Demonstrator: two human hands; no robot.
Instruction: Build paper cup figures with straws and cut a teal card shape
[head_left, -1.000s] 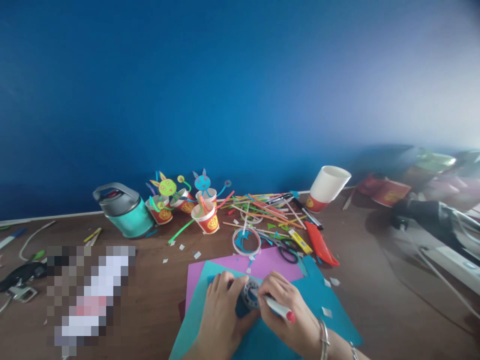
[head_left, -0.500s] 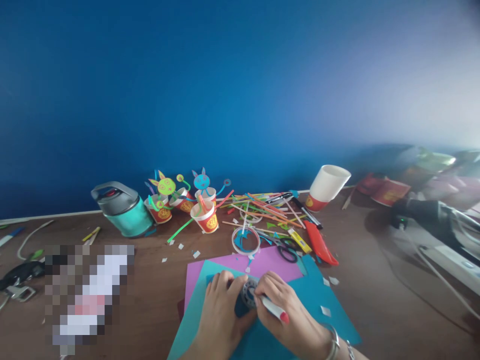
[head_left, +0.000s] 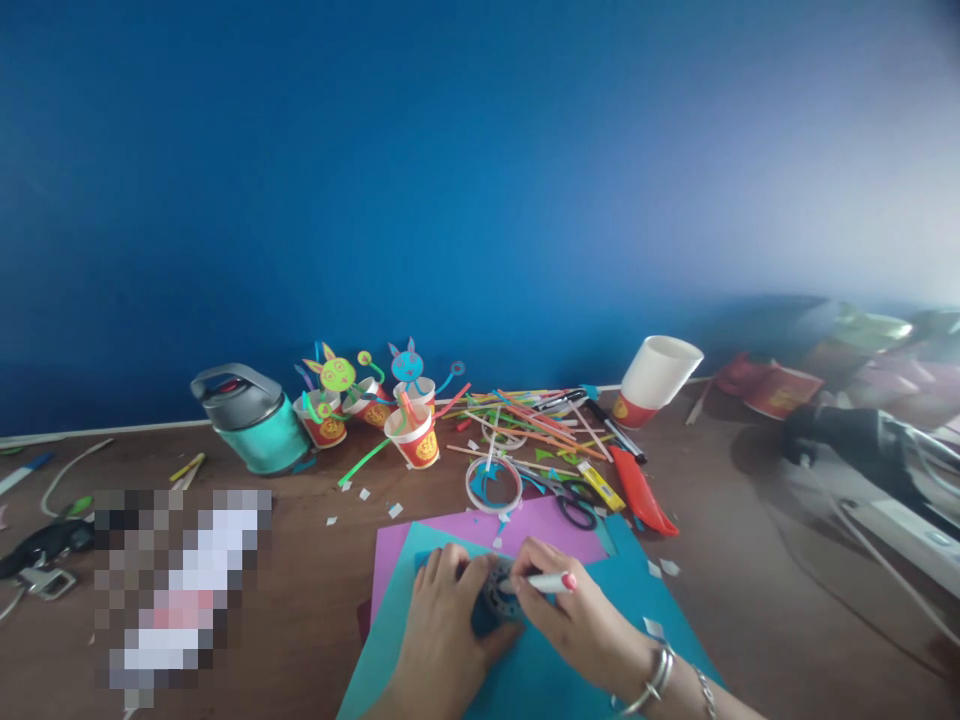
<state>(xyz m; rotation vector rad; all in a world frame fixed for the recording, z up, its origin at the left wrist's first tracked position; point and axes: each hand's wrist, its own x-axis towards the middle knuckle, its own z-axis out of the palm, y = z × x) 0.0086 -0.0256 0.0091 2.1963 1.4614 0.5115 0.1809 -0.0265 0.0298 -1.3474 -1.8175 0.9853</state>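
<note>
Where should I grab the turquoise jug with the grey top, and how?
I'd take the turquoise jug by its grey handle, probably coming down from above. The handle arches over the top, so fingers could likely hook it there. Keep clear of its right side, where a paper cup stands close by.
</note>
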